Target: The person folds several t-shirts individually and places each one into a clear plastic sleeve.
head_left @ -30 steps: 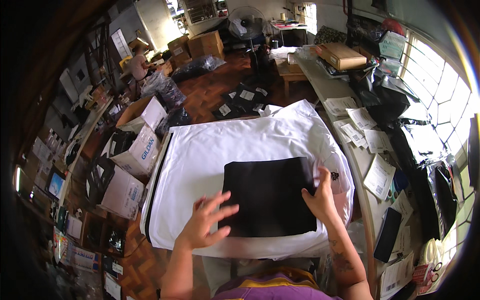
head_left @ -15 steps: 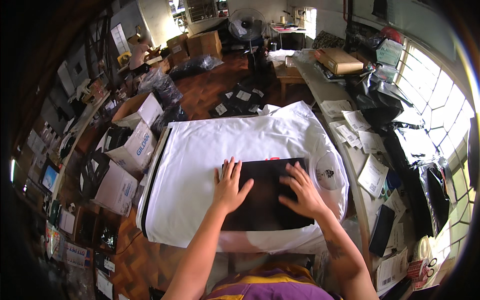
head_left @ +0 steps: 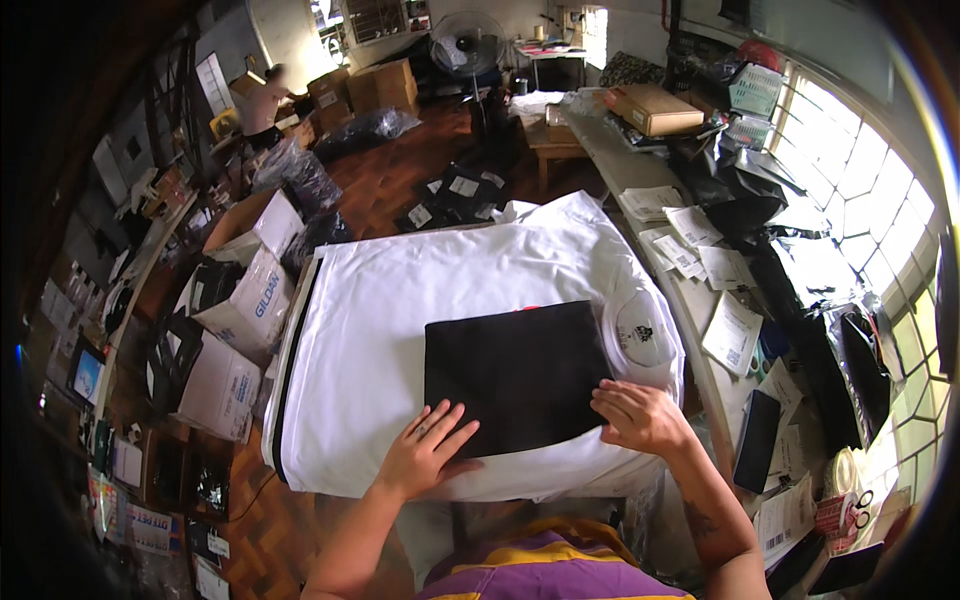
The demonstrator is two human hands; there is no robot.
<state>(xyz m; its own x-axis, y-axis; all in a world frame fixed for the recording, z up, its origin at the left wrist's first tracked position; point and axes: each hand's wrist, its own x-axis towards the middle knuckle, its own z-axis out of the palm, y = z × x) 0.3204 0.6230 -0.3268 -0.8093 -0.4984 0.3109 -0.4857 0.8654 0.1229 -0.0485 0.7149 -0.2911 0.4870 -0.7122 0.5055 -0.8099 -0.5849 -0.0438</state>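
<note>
Black and flat, the sheet lies on the right-hand part of a white shirt, its near edge close to the shirt's near side. Just past the sheet's far edge, a bit of red print shows. To the right, near the sheet, is the shirt's round collar, with a small dark mark inside. A dark band runs along the shirt's left side.

The left hand is at the sheet's near left corner, fingers stretched and slightly apart, fingertips over the edge. The right hand is at the lower right edge, its fingers close together and bent; whether it pinches the sheet cannot be told.

Along the right runs a bench with loose papers, a dark slab, a tape roll and scissors. Farther up it sits a brown box. To the left of the shirt stand open cartons. Beyond it, black parcels lie on the wooden floor, with a fan behind and a co-worker at far left.
</note>
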